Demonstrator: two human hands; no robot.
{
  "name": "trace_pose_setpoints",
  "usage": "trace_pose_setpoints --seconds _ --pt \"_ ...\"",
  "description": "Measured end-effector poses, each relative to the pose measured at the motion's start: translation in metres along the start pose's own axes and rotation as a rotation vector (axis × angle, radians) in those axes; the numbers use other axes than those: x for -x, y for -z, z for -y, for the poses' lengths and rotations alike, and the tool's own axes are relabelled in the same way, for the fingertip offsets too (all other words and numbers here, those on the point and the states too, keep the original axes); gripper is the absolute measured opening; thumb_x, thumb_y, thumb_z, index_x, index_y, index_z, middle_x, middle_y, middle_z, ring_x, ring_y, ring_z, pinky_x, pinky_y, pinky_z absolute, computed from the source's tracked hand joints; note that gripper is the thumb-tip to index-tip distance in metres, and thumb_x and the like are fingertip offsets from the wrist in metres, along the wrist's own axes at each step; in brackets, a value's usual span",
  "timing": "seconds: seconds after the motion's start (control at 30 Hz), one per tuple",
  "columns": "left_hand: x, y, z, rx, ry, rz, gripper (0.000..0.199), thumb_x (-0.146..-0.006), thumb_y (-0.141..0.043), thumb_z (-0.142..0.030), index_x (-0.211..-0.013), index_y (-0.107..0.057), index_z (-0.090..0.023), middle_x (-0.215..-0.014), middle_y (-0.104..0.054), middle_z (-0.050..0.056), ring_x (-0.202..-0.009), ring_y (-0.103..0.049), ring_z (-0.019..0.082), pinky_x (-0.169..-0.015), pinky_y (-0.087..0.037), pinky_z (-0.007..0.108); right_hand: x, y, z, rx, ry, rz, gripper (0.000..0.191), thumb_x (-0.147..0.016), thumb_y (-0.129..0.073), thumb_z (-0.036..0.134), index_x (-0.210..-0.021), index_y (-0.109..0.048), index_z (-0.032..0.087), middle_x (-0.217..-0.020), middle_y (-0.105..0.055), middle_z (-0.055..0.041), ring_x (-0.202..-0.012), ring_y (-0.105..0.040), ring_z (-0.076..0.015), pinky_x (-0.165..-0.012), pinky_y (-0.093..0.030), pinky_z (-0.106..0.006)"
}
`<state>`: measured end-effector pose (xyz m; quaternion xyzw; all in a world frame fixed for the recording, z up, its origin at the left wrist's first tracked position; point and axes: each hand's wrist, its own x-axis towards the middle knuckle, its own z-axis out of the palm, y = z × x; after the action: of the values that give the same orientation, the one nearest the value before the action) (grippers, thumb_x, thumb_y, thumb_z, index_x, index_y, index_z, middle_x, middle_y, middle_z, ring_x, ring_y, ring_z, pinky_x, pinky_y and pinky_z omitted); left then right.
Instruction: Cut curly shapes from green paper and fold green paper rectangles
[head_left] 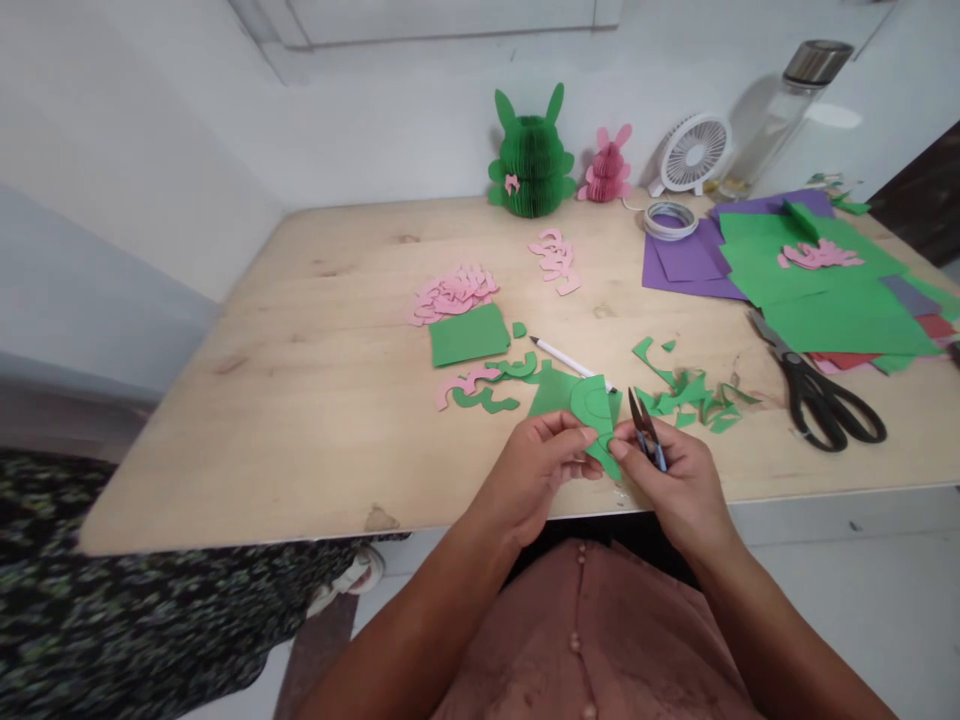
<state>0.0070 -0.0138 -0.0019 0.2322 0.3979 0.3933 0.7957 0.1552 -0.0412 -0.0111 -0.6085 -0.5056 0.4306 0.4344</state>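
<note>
Pinched in my left hand is a piece of green paper with a curved outline drawn on it. My right hand grips small thread snips, blades pointing up and away from me, while its thumb and fingertip also touch the paper's right edge. Beneath and behind the held piece lies a green paper square. A white pencil rests just beyond it. Wavy green cutouts and a pink cutout lie left of the square.
Green scraps, large black-handled scissors and stacked coloured paper are at right. Pink cutouts lie beside a green rectangle. Behind stand a green paper rabbit, a pink one, a fan and a bottle.
</note>
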Motion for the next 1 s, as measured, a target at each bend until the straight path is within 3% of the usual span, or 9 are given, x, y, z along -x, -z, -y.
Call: trace_pose_setpoints --seconds 0.17,0.37,0.6,0.77,1.0 --pt "0.000 -0.003 -0.002 -0.115 -0.091 -0.073 0.018 -0.064 -0.073 -0.026 -0.060 -0.060 -0.016 -0.061 -0.055 -0.002 -0.059 -0.051 0.010 -0.066 -0.045 0.026 0.004 0.000 0.006 0.116 0.065 -0.037 0.016 -0.079 -0.063 0.034 -0.072 -0.064 0.020 -0.061 -0.052 0.0012 -0.053 -0.042 -0.0123 -0.047 -0.033 -0.024" --pt "-0.003 -0.002 -0.003 -0.197 -0.120 -0.078 0.016 -0.066 -0.071 -0.026 -0.061 -0.060 -0.016 -0.060 -0.054 -0.001 -0.060 -0.052 0.011 -0.065 -0.045 0.026 0.007 0.000 0.006 0.194 0.132 -0.040 0.016 -0.082 -0.060 0.033 -0.074 -0.065 0.020 -0.062 -0.055 0.0017 -0.053 -0.043 -0.0119 -0.049 -0.035 -0.024" --pt "-0.004 0.004 -0.010 -0.240 -0.132 -0.066 0.017 -0.065 -0.073 -0.028 -0.062 -0.061 -0.016 -0.062 -0.058 0.000 -0.060 -0.053 0.012 -0.064 -0.046 0.026 0.003 0.008 0.002 0.055 0.014 0.012 0.017 -0.080 -0.063 0.036 -0.082 -0.067 0.020 -0.066 -0.055 0.0005 -0.053 -0.041 -0.0121 -0.047 -0.031 -0.024" --pt "-0.006 0.006 -0.017 -0.224 -0.137 -0.063 0.016 -0.065 -0.073 -0.027 -0.063 -0.062 -0.016 -0.062 -0.058 0.000 -0.059 -0.054 0.011 -0.064 -0.046 0.026 0.004 0.019 -0.003 -0.194 -0.072 0.160 0.039 -0.089 -0.049 0.052 -0.094 -0.066 0.018 -0.054 -0.039 0.0050 -0.045 -0.028 -0.0105 -0.041 -0.019 -0.024" --pt "-0.003 0.007 -0.018 -0.173 -0.119 -0.070 0.016 -0.065 -0.073 -0.027 -0.065 -0.062 -0.015 -0.061 -0.059 -0.001 -0.058 -0.054 0.010 -0.065 -0.047 0.026 0.012 0.014 -0.006 -0.186 -0.141 0.237 0.042 -0.091 -0.047 0.052 -0.088 -0.066 0.015 -0.050 -0.035 0.0060 -0.046 -0.028 -0.0101 -0.044 -0.019 -0.024"
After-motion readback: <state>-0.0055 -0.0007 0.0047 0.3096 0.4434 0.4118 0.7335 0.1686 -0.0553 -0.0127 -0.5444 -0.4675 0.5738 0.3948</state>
